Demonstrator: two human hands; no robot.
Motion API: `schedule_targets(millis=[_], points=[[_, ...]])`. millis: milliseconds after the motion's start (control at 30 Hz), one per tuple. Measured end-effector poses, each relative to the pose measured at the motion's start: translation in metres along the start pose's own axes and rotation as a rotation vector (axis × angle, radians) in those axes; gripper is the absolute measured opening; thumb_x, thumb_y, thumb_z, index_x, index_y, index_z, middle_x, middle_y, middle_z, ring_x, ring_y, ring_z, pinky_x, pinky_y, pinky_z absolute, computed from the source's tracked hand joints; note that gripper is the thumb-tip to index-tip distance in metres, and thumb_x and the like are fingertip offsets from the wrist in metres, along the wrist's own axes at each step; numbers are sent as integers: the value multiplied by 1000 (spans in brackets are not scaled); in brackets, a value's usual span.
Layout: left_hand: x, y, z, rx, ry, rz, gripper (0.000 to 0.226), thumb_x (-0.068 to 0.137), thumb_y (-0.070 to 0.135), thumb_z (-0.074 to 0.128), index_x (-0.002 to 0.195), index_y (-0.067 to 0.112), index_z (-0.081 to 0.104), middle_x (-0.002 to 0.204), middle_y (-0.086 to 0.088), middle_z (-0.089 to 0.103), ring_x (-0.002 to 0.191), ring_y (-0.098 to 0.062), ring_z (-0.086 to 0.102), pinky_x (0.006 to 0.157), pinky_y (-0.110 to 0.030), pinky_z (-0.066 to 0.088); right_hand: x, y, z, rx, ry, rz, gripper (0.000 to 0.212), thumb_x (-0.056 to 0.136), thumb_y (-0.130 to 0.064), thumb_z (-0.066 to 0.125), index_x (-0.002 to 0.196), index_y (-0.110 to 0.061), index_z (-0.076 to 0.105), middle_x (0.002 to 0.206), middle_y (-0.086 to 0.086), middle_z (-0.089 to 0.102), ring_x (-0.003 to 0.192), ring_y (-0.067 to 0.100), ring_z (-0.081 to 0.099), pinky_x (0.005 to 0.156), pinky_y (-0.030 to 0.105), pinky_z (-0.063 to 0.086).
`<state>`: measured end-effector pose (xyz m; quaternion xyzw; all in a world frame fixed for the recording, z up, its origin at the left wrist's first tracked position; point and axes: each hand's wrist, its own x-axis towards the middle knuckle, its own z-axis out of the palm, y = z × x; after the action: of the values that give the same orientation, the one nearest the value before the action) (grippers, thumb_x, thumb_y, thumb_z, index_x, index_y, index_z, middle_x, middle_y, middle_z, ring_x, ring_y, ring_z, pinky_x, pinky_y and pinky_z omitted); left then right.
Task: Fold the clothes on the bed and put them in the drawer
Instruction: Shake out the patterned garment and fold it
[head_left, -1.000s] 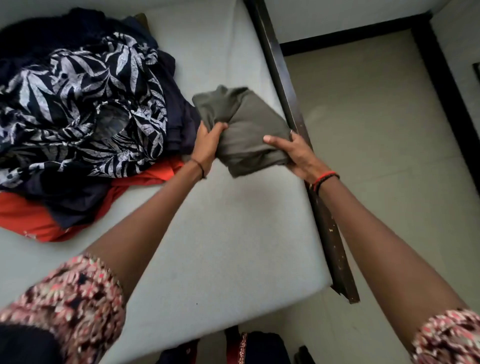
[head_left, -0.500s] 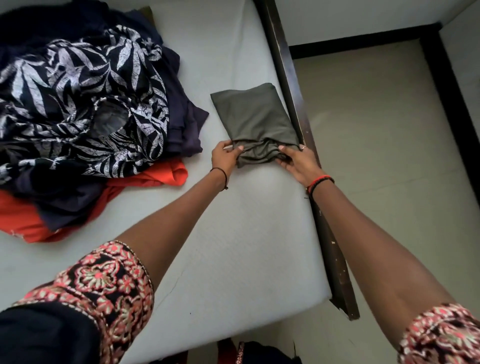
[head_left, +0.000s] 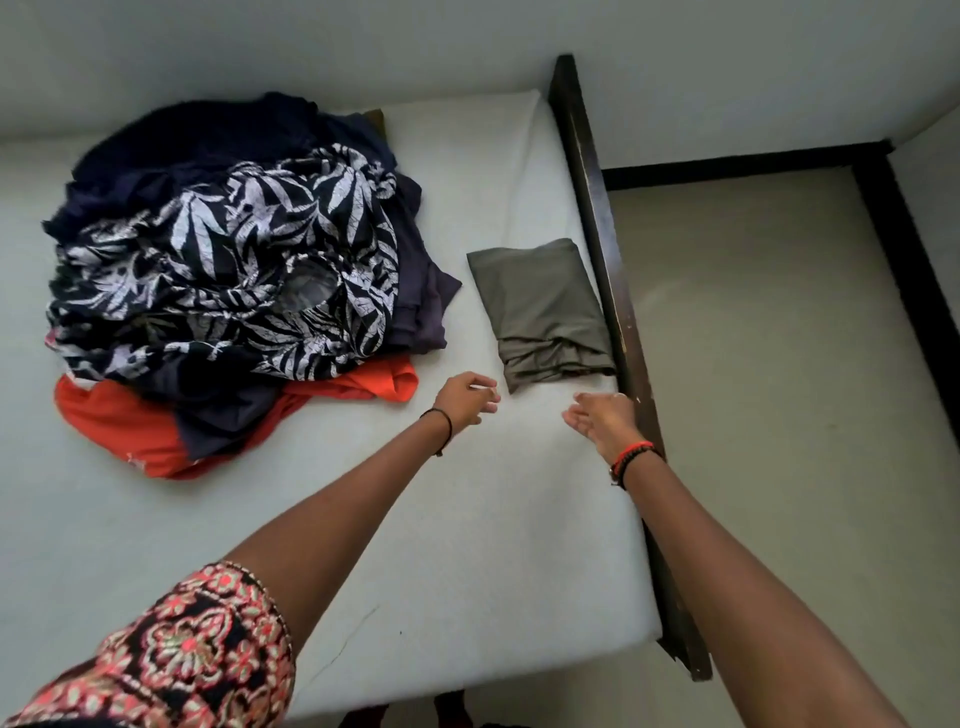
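The folded green cloth lies flat on the bed, right of the middle of the frame. Its long side runs from the top of the frame down, and it leans a little to the right as it comes down. The smooth end points up. The bunched, wrinkly end points down at the two hands. Its right edge is just beside the dark wood rail of the bed, and it may touch the rail at the lower corner.

On the left side of the frame is a big pile of clothes, not folded. A dark cloth with white leaves sits on top. An orange cloth sticks out at the bottom of the pile. The pile is near the green cloth but apart from it, with bare bed between them. The floor is on the far right, past the rail.

The green cloth is a dull olive colour with no pattern. It is a neat block, flat on top, with soft folds at the lower end.

The left hand is just below the cloth's lower left corner. Its fingers are loose and a bit bent, and it holds nothing. The right hand is below the lower right corner, close to the rail. Its fingers are loose and spread, and it holds nothing too. Neither hand touches the cloth.
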<state>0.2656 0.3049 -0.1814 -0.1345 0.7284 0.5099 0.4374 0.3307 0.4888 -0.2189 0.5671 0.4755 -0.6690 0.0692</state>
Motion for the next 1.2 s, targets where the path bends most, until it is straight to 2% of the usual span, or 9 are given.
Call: schedule_targets(millis=[233,400,500,600,733,833,933,1067,1200], points=[[-74,8,-88,43,123,149,14,97,6,45,98,11,58,81,3,63,65,0,62,62,-19,40,-60,-3,49,-188,-133,-119,20,87,9,49,74,-4,52,71,12,56,60,20,56,48,16,52],[-86,0,-187,577,426,241,20,94,14,53,101,7,70,104,-10,68,98,-26,62,86,-32,46,-91,-12,121,-551,-263,-448,12,85,3,53,81,-6,61,73,7,61,66,16,55,60,22,47],[-81,-4,-240,872,386,235,25,96,15,46,108,6,66,114,-14,61,108,-32,57,92,-36,43,-107,-14,166,-904,-319,-772,14,85,-4,56,89,-5,70,91,11,71,85,23,64,80,29,45],[-72,-7,-278,960,353,257,27,97,12,43,113,6,63,119,-16,59,114,-31,54,96,-35,40,-121,-12,212,-1173,-435,-1009,29,86,0,48,104,-6,70,111,11,68,105,27,61,91,35,46],[-61,-1,-297,998,237,331,25,97,12,43,114,7,61,120,-15,60,113,-29,53,96,-34,39,-120,-11,262,-1517,-464,-1282,45,90,1,41,132,-11,51,137,8,48,103,35,60,80,45,51],[-56,-1,-300,971,190,420,23,96,9,43,109,5,61,114,-14,61,108,-29,55,93,-35,42,-114,-19,285,-1761,-339,-1321,52,92,2,37,142,-10,34,140,13,41,101,37,61,70,45,48],[-55,-3,-295,892,188,510,25,97,9,42,117,5,57,117,-13,59,111,-28,54,96,-34,40,-111,-30,292,-1905,-250,-1271,31,94,0,36,123,-3,48,118,18,51,100,38,61,66,44,41],[-60,-6,-290,807,158,627,48,91,10,55,137,6,40,135,-12,47,124,-24,46,108,-33,34,-126,-32,290,-1834,-382,-1122,22,94,-14,46,110,-5,58,109,18,53,105,38,57,79,45,46],[-71,11,-289,840,97,736,67,82,25,71,139,12,39,136,-7,52,124,-23,49,108,-38,35,-179,-52,279,-1702,-533,-1176,29,91,-29,57,112,-9,62,104,12,52,101,29,55,77,38,42]])
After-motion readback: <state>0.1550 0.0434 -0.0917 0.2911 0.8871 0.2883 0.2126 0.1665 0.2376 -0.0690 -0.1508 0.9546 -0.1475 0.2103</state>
